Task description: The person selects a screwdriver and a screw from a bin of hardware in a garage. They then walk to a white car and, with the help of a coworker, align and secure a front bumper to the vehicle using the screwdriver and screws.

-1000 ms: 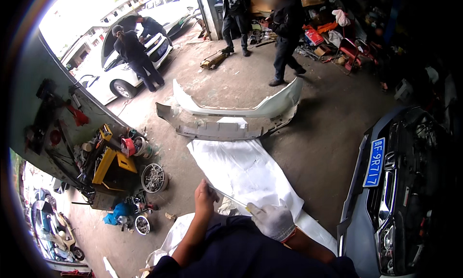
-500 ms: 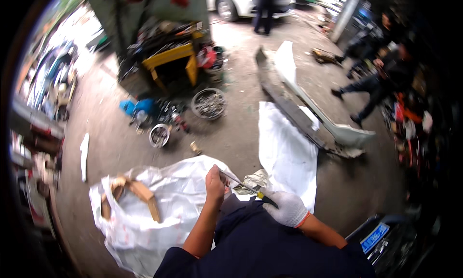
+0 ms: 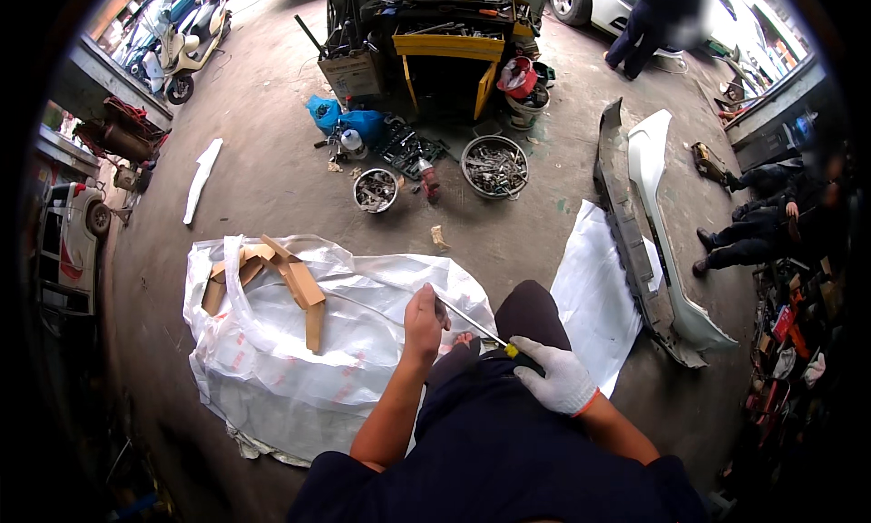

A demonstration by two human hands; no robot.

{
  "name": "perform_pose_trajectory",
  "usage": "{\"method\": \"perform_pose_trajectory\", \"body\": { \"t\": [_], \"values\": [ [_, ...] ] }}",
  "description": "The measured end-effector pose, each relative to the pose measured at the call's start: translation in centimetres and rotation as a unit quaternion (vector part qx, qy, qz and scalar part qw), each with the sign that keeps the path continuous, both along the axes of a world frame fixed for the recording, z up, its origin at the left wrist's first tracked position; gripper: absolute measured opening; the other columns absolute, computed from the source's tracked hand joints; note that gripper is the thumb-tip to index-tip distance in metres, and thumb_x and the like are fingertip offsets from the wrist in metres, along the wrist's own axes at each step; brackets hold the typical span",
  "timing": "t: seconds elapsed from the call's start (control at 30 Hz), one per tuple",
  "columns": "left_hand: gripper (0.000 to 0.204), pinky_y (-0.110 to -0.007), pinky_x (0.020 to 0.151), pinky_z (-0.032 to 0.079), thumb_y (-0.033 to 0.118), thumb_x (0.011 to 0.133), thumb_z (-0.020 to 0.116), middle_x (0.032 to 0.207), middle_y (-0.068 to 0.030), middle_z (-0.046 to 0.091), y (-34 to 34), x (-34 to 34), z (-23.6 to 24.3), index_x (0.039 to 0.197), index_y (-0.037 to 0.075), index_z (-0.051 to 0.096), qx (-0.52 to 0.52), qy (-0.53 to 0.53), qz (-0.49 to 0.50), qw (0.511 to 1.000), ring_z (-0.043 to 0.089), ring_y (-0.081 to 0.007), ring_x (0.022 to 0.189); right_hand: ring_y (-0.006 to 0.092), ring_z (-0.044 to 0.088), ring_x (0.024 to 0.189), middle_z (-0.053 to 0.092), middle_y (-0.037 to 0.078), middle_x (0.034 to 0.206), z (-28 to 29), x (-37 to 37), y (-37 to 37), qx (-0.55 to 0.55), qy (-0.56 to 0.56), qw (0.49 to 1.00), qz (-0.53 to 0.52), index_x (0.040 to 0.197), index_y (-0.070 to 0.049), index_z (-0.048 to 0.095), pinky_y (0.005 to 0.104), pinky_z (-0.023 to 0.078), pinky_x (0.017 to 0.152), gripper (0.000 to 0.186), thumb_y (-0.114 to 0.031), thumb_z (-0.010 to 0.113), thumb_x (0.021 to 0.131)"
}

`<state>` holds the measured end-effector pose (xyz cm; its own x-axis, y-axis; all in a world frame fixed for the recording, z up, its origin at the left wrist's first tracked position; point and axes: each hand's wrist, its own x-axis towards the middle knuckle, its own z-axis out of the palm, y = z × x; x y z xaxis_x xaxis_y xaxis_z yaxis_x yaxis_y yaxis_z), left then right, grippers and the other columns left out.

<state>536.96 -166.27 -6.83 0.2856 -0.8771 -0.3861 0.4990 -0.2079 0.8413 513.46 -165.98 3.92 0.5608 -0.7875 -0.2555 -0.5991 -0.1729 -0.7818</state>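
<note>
A long screwdriver (image 3: 474,323) with a thin metal shaft and a yellow-and-black handle slants across in front of my body. My right hand (image 3: 555,378), in a white knit glove with an orange cuff, is closed around its handle, which is mostly hidden by the glove. Bare and curled, my left hand (image 3: 421,325) has its fingers at the far end of the shaft, and the tip cannot be seen. Below and left of that hand, a white plastic sheet (image 3: 272,378) lies on the floor with folded brown cardboard pieces (image 3: 304,287) on it.
Ahead are a metal basin of small parts (image 3: 494,167), a smaller bowl (image 3: 376,190), a socket set (image 3: 410,149) and a yellow tool bench (image 3: 449,47). To the right lie a white bumper (image 3: 667,224) and a dark bumper part (image 3: 626,233). People sit at the right (image 3: 762,228).
My view has swung left, so the bench and basins appear farther right and a scooter shows at far left. Both hands keep hold of the screwdriver. A knee now shows beside it.
</note>
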Motion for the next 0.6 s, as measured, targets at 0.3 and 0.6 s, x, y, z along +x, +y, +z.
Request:
{"method": "perform_pose_trajectory", "body": {
  "t": [0.3,0.6],
  "values": [
    [0.032,-0.033,0.053,0.046,0.030,0.101,0.041,0.064,-0.0069,0.052,-8.4,6.2,-2.6,0.080,0.006,0.049,0.095,-0.034,0.087,0.991,0.052,-0.0177,0.056,0.0335,0.065,0.092,0.067,0.019,0.099,-4.3,4.7,-14.0,0.015,-0.023,0.994,0.102,0.126,-0.009,0.056,0.0398,0.051,0.079,0.045,-0.027,0.061,0.086],
    [0.034,-0.033,0.060,0.046,0.033,0.101,0.042,0.078,-0.0084,0.058,-19.1,11.8,1.5,0.090,0.003,0.053,0.054,-0.026,0.195,0.979,0.054,-0.0187,0.065,0.0274,0.062,0.057,0.062,0.009,0.071,-4.6,10.0,-29.9,-0.188,-0.033,0.958,0.214,0.117,-0.017,0.059,0.0410,0.047,0.049,0.036,-0.030,0.061,0.084]
  ]
}}
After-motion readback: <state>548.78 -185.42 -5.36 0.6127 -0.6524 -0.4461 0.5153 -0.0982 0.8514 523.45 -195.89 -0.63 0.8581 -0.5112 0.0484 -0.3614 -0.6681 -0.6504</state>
